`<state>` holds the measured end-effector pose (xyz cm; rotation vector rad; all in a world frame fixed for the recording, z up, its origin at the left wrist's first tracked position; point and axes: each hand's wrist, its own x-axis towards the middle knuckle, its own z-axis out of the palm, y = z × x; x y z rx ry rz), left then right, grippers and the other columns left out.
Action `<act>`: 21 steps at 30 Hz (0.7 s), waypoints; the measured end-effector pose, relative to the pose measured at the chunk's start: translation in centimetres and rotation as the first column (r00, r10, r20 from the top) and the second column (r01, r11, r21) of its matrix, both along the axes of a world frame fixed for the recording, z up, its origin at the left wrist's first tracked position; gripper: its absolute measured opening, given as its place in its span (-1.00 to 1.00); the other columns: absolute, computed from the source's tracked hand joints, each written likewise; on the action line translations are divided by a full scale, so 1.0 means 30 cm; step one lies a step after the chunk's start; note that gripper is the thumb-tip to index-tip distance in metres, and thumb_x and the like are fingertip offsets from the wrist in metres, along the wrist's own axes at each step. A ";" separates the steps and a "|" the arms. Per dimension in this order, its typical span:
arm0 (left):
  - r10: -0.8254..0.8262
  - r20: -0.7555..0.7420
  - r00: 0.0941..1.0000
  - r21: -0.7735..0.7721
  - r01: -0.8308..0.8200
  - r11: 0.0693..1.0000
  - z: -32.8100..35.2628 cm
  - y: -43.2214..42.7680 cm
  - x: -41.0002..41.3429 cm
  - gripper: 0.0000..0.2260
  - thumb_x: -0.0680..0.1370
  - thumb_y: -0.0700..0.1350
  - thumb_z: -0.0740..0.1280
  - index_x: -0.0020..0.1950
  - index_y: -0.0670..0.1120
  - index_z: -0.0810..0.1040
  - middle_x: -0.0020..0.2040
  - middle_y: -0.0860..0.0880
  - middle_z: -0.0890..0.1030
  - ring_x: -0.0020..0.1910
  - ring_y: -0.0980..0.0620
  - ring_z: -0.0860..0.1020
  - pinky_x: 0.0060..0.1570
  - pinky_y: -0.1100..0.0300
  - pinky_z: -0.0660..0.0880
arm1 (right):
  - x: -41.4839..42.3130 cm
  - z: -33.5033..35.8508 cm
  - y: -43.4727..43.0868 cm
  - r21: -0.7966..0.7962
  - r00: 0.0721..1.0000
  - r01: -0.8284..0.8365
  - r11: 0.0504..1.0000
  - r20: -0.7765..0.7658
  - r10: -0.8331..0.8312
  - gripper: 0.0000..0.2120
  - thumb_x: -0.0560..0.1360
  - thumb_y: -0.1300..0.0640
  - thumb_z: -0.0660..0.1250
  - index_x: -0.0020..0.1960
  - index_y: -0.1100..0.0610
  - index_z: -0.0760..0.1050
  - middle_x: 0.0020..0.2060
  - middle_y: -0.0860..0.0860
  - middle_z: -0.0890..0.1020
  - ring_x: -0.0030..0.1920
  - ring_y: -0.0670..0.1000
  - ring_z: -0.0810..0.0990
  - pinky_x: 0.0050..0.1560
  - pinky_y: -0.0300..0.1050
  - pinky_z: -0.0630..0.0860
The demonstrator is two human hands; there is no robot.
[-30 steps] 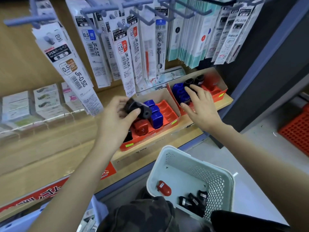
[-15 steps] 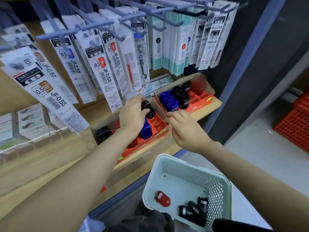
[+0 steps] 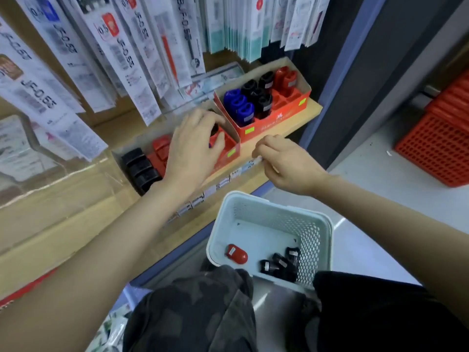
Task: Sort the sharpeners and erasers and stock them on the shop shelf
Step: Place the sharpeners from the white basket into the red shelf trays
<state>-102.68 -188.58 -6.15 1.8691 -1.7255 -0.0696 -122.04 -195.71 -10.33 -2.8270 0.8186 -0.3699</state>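
Two red display trays stand on the wooden shelf. My left hand reaches into the left tray with its fingers closed over a black sharpener, mostly hidden. That tray also holds black sharpeners and red ones. The right tray holds blue sharpeners, black ones and red ones. My right hand hovers at the shelf's front edge, fingers curled, holding nothing. Below, a pale basket contains one red sharpener and several black sharpeners.
Packs of pen refills hang on hooks just above the trays. Price labels line the shelf edge. A dark upright post bounds the shelf on the right. A red crate sits on the floor beyond it.
My left hand has carried the black sharpener down and right into the left tray. My right hand has pulled back from the right tray to the shelf edge.
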 end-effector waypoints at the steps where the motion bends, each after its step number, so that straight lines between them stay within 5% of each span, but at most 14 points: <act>1: -0.086 -0.109 0.990 0.032 0.089 0.995 -0.023 0.037 -0.026 -0.85 0.55 -0.17 0.28 0.10 -0.10 0.55 0.03 0.01 0.54 0.01 0.09 0.48 0.01 0.30 0.33 | -0.027 -0.020 0.008 0.073 0.999 0.019 0.997 -0.038 -0.016 -0.77 0.46 0.32 0.18 0.08 0.25 0.51 -0.04 0.15 0.54 -0.06 0.16 0.49 -0.08 -0.01 0.42; 4: -0.323 -0.265 0.909 0.297 0.395 0.869 -0.164 0.111 -0.091 -0.90 0.55 -0.21 0.30 0.01 -0.11 0.59 -0.08 0.06 0.58 -0.13 0.17 0.50 -0.15 0.40 0.36 | -0.105 -0.124 0.039 0.350 0.951 0.153 0.924 -0.307 -0.041 -0.79 0.53 0.24 0.17 0.12 0.18 0.50 -0.01 0.10 0.59 -0.01 0.12 0.52 -0.03 -0.05 0.41; 7: -0.439 -0.301 0.847 0.524 0.531 0.666 -0.360 0.118 -0.138 -0.87 0.56 -0.17 0.29 0.07 -0.13 0.57 0.01 0.02 0.60 -0.05 0.13 0.52 -0.01 0.27 0.41 | -0.170 -0.285 0.096 0.482 0.834 0.254 0.838 -0.548 0.063 -0.74 0.54 0.18 0.17 0.21 0.11 0.45 0.11 0.08 0.57 0.14 0.12 0.50 0.12 -0.09 0.41; 14: -0.435 -0.180 0.882 0.867 0.351 0.353 -0.803 0.067 -0.181 -0.61 0.54 -0.13 0.33 0.36 -0.07 0.36 0.30 -0.09 0.38 0.23 -0.10 0.44 0.18 0.09 0.38 | -0.256 -0.670 0.177 0.574 0.717 0.410 0.709 -0.683 0.138 -0.74 0.57 0.17 0.18 0.24 0.20 0.37 0.18 0.18 0.47 0.19 0.17 0.47 0.09 -0.05 0.39; 21: -0.545 -0.010 0.838 0.950 0.179 0.257 -1.046 0.089 -0.192 -0.52 0.51 -0.19 0.35 0.40 -0.10 0.29 0.26 -0.13 0.41 0.21 -0.10 0.43 0.20 0.08 0.40 | -0.239 -0.890 0.215 0.606 0.742 0.578 0.546 -0.669 -0.043 -0.54 0.55 0.10 0.29 0.37 0.22 0.26 0.25 0.21 0.43 0.23 0.20 0.44 0.16 -0.04 0.38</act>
